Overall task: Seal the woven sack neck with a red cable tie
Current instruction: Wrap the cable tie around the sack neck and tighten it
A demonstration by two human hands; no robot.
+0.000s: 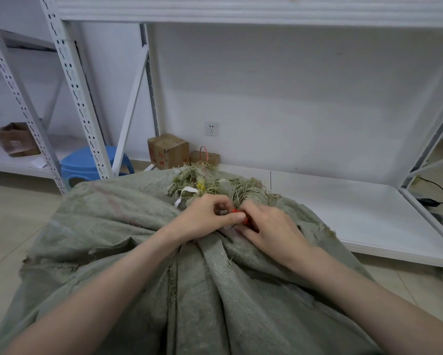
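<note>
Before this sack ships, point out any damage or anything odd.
The woven sack has a ragged tear with a loose flap on its left side, and its gathered neck is frayed into loose strands.

The woven sack (128, 226) is coarse grey-green cloth, matt and stained, its neck (215, 184) frayed into loose fibres; the cable tie (242, 216) is glossy red plastic; the shelving (74, 80) is white-painted perforated metal; the stool (87, 162) is smooth blue plastic.
</note>
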